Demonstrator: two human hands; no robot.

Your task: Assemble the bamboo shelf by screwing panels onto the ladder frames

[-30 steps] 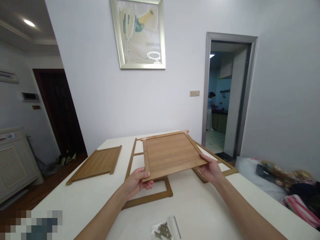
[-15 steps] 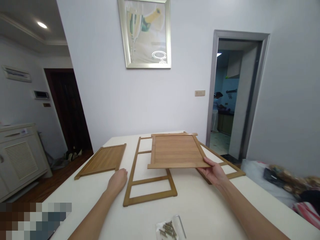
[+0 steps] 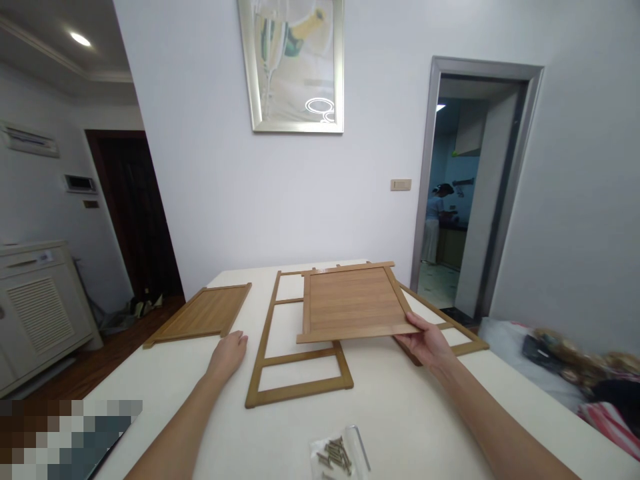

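My right hand (image 3: 425, 341) grips the near right corner of a wooden panel (image 3: 353, 303), thumb on top and fingers beneath. This panel is tilted and held above an open wooden frame (image 3: 300, 359), covering part of it. At the left, a second wooden panel (image 3: 203, 312) lies on the white table (image 3: 280, 440). My left hand (image 3: 229, 357) is at its near right corner, fingers curled and partly hidden against the edge. Another wooden frame (image 3: 470, 348) lies to the right, partly behind the held panel and my right hand.
A clear bag of screws (image 3: 334, 457) lies near the table's front edge, with a thin metal rod (image 3: 359, 448) beside it. Clothes and bags (image 3: 560, 360) are piled to the right. Beyond the doorway (image 3: 425, 200) a person (image 3: 434, 223) stands in another room.
My left hand has moved slightly left, and the near corner of the left panel has shifted left with it. The panel in my right hand has tilted a little. The view has shifted slightly.
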